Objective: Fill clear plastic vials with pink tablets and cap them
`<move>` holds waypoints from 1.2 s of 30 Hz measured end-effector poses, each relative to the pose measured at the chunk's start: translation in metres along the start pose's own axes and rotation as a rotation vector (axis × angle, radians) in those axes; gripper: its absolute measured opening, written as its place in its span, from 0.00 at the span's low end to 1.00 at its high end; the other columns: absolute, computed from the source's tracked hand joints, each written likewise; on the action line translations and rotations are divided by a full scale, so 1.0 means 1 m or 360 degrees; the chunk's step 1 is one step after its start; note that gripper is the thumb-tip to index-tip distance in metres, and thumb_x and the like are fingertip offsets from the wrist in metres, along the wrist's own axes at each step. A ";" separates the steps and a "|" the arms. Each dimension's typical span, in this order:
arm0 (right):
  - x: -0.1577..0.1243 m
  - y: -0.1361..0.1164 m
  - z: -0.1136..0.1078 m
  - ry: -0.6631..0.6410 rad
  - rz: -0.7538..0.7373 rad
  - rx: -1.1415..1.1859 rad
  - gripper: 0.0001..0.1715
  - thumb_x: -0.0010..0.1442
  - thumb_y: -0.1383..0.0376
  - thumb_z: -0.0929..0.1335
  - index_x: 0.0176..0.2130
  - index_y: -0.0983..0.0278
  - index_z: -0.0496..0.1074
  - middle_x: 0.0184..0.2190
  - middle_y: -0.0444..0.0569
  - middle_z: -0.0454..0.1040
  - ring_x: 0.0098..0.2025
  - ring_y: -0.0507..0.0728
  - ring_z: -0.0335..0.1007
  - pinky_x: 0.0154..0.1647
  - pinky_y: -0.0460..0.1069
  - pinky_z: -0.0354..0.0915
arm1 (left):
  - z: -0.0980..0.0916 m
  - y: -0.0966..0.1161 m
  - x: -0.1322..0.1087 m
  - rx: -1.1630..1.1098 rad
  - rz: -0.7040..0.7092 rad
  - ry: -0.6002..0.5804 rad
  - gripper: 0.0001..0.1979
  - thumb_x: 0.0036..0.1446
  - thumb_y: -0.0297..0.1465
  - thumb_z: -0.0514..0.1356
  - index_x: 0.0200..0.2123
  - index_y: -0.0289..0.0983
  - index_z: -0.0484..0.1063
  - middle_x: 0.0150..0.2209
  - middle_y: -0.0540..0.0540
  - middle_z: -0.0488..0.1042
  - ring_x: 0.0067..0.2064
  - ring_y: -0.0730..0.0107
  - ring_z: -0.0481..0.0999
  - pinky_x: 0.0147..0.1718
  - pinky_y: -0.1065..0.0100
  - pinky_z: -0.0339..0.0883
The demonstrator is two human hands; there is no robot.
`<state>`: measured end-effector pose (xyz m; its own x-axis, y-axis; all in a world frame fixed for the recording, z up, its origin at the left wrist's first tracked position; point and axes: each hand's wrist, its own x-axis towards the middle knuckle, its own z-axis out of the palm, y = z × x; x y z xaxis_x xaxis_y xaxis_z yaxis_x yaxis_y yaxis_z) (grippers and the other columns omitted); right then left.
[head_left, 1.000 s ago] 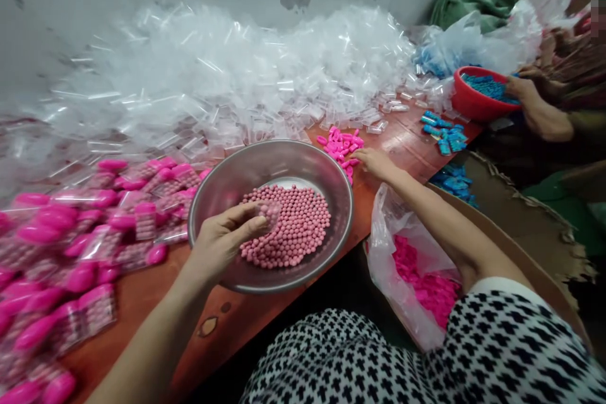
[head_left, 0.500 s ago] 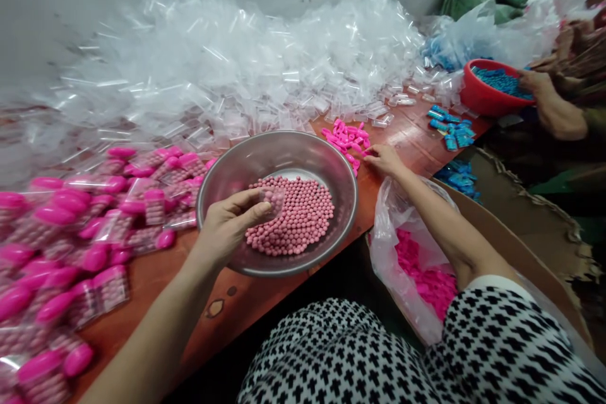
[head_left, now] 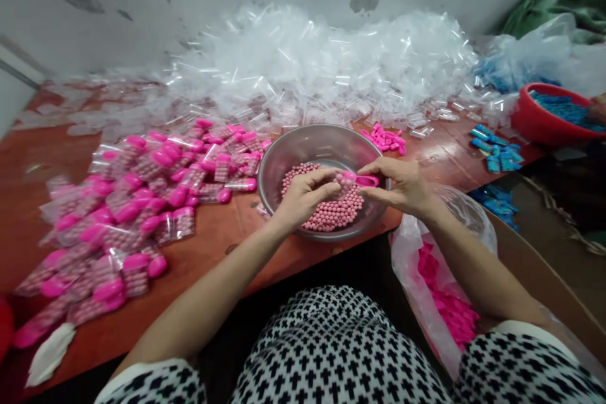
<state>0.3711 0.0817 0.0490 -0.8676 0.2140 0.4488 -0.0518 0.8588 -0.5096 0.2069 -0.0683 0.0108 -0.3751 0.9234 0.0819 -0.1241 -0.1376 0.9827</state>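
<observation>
Over a steel bowl (head_left: 279,142) of pink beads (head_left: 334,214), my two hands meet. My left hand (head_left: 310,194) pinches a small clear plastic container (head_left: 344,188) with pink beads inside. Between the fingers of my right hand (head_left: 398,184) is a bright pink cap (head_left: 365,180), its end against the container's mouth; whether it is seated I cannot tell. Behind the bowl's right rim lies a small pile of pink caps (head_left: 384,139). To the left of the bowl spreads a heap of bead-filled containers with pink caps (head_left: 142,202).
A mound of clear empty containers (head_left: 322,63) runs along the wall. At right, a red bowl (head_left: 540,117) of blue pieces stands near blue-capped containers (head_left: 497,150). A plastic bag (head_left: 407,259) of pink caps hangs below the table edge. A white scrap (head_left: 51,353) lies front left.
My right hand has come from the pile of caps to the container in my left hand, bringing a pink cap. The view has turned left.
</observation>
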 end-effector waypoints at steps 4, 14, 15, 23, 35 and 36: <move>0.011 0.003 0.025 0.0248 -0.0128 0.0186 0.16 0.58 0.52 0.72 0.37 0.63 0.78 0.33 0.49 0.79 0.36 0.55 0.75 0.38 0.49 0.70 | -0.007 -0.005 -0.006 0.0035 0.0094 0.0001 0.19 0.50 0.41 0.69 0.43 0.35 0.80 0.38 0.45 0.79 0.37 0.67 0.77 0.37 0.67 0.75; 0.021 -0.001 0.036 0.0067 -0.0272 -0.0270 0.22 0.66 0.55 0.66 0.54 0.62 0.74 0.39 0.53 0.77 0.40 0.56 0.75 0.42 0.49 0.71 | -0.020 -0.016 -0.007 0.0377 0.0323 0.0039 0.15 0.53 0.36 0.65 0.43 0.35 0.80 0.38 0.44 0.80 0.39 0.65 0.78 0.41 0.64 0.74; 0.021 -0.001 0.036 0.0012 -0.0313 -0.0286 0.22 0.67 0.56 0.66 0.56 0.62 0.72 0.40 0.53 0.76 0.41 0.56 0.75 0.42 0.49 0.71 | -0.022 -0.016 -0.007 0.0464 0.0361 0.0043 0.14 0.54 0.35 0.64 0.42 0.35 0.80 0.38 0.44 0.81 0.40 0.64 0.78 0.42 0.64 0.73; 0.017 -0.005 0.035 -0.0037 -0.0334 -0.0230 0.23 0.67 0.61 0.65 0.60 0.58 0.69 0.35 0.49 0.71 0.37 0.54 0.71 0.39 0.48 0.70 | -0.028 -0.015 -0.009 0.0712 0.0483 -0.0048 0.11 0.57 0.32 0.64 0.42 0.37 0.81 0.38 0.46 0.82 0.40 0.65 0.80 0.43 0.67 0.70; 0.011 -0.014 0.046 -0.0222 -0.0332 -0.0249 0.23 0.69 0.64 0.63 0.61 0.58 0.67 0.32 0.47 0.66 0.32 0.52 0.65 0.32 0.46 0.68 | -0.021 -0.016 -0.021 0.0801 0.0664 0.0151 0.08 0.59 0.28 0.62 0.39 0.36 0.82 0.33 0.46 0.81 0.33 0.70 0.78 0.35 0.71 0.69; 0.010 -0.014 0.047 -0.0247 -0.0311 -0.0290 0.22 0.69 0.64 0.62 0.61 0.58 0.67 0.33 0.48 0.66 0.32 0.52 0.65 0.33 0.46 0.68 | -0.021 -0.016 -0.021 0.0829 0.0679 0.0153 0.08 0.59 0.28 0.62 0.38 0.36 0.82 0.31 0.46 0.81 0.32 0.71 0.77 0.34 0.72 0.69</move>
<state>0.3399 0.0499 0.0261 -0.9159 -0.0254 0.4006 -0.1479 0.9491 -0.2781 0.1975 -0.0925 -0.0103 -0.3759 0.7872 0.4888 0.5025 -0.2701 0.8213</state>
